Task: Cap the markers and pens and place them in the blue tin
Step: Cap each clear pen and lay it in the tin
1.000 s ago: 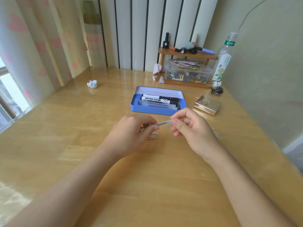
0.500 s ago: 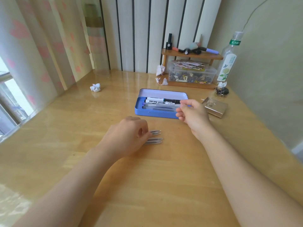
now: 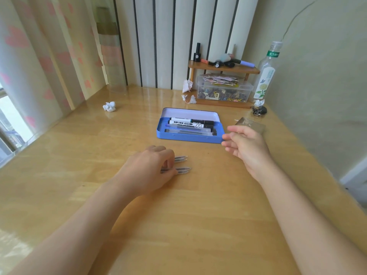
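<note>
The blue tin [image 3: 188,137] lies open at mid-table, its lid tipped back. Inside it lie two black-and-white markers [image 3: 191,124] and several clear pens [image 3: 188,131]. My right hand [image 3: 245,144] hovers just right of the tin, fingers apart, holding nothing. My left hand [image 3: 148,169] rests on the table nearer to me, its fingers pinching a clear pen [image 3: 182,170]. A second clear pen [image 3: 181,158] lies just beyond it. Both pens are partly hidden under that hand.
A gold box [image 3: 251,125] sits right of the tin. At the back right stand a wooden shelf [image 3: 222,69], a clear storage box [image 3: 224,91], a bottle [image 3: 266,74] and a black key bundle [image 3: 259,110]. Crumpled paper [image 3: 109,106] lies at the back left.
My right hand carried a capped clear pen to the tin, let it go inside, and has drawn back to the right. My left hand went down onto the pens on the table.
</note>
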